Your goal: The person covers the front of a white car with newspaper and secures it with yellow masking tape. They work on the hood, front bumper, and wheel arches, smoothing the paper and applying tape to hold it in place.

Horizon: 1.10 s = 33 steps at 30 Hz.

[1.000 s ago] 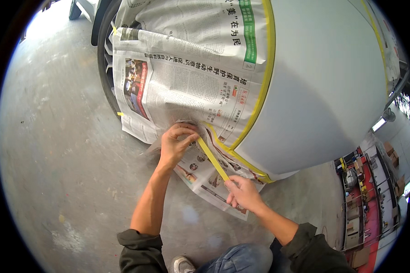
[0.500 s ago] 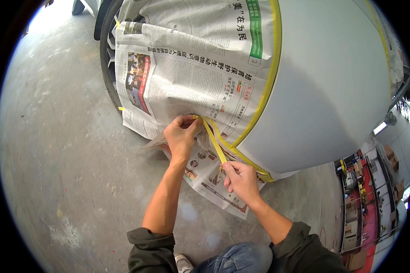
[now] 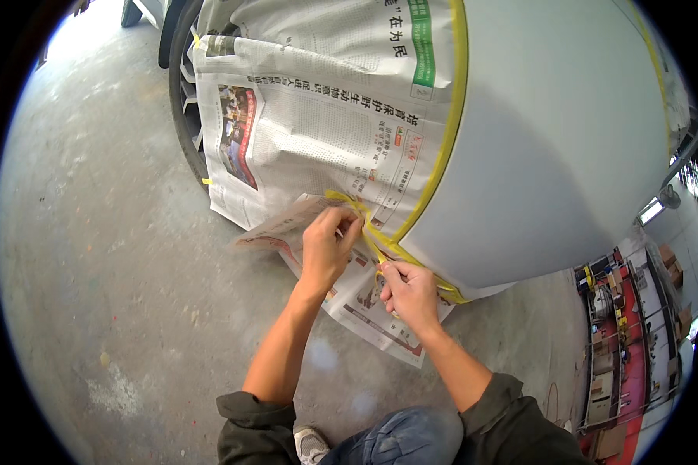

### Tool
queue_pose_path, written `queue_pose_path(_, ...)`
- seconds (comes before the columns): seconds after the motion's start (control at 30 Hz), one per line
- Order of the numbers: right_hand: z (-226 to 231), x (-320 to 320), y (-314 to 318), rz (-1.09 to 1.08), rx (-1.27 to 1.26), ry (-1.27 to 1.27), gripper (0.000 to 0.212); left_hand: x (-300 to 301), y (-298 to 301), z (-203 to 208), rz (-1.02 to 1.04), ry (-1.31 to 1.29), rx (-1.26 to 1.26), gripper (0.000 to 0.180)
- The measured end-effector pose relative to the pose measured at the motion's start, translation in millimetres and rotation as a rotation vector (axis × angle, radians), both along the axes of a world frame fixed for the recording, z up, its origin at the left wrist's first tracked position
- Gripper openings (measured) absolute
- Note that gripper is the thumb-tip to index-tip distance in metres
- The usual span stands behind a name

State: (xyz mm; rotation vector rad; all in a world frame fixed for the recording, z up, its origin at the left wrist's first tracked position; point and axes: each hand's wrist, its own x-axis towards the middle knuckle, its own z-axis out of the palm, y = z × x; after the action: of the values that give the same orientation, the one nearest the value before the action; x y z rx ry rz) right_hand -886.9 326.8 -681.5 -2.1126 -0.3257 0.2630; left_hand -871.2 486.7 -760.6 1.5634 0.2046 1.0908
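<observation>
A strip of yellow masking tape runs between my two hands, along the edge of a lower sheet of newspaper. My left hand is closed, thumb and fingers pinched at the tape where it meets the paper. The fingertips are partly hidden. My right hand is closed around the tape's other end; a yellow loop shows beside its fingers. Above my hands, a larger newspaper sheet covers the wheel side, bordered by yellow tape against the pale grey car body panel.
A wheel shows past the newspaper's left edge, where small yellow tape pieces hold the paper. Stained concrete floor spreads to the left. Shelving with boxes and supplies stands at the right. My knee is below my hands.
My left hand has slid right and slightly down along the tape, toward my right hand. The tape end it held now rests on the newspaper. My right hand has barely moved.
</observation>
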Motion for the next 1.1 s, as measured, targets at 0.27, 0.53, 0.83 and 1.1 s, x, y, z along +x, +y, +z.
queue_pose_path(0.27, -1, 4, 4, -0.027, 0.036, -0.061, 0.031, 0, -4, -7, -0.311, 0.013, -0.133, 0.036)
queue_pose_path(0.53, -31, -31, -65, -0.311, 0.323, 0.18, 0.027, 8, -2, -13, -0.278, 0.048, 0.046, 0.052)
queue_pose_path(0.83, -23, -45, -111, 0.047, 0.112, 0.323, 0.029, 20, 20, -19, -0.27, 0.047, 0.075, 0.067)
queue_pose_path(1.1, 14, -37, -73, 0.271, -0.168, 0.226, 0.036, 13, 77, -22, -0.278, -0.088, -0.616, 0.022)
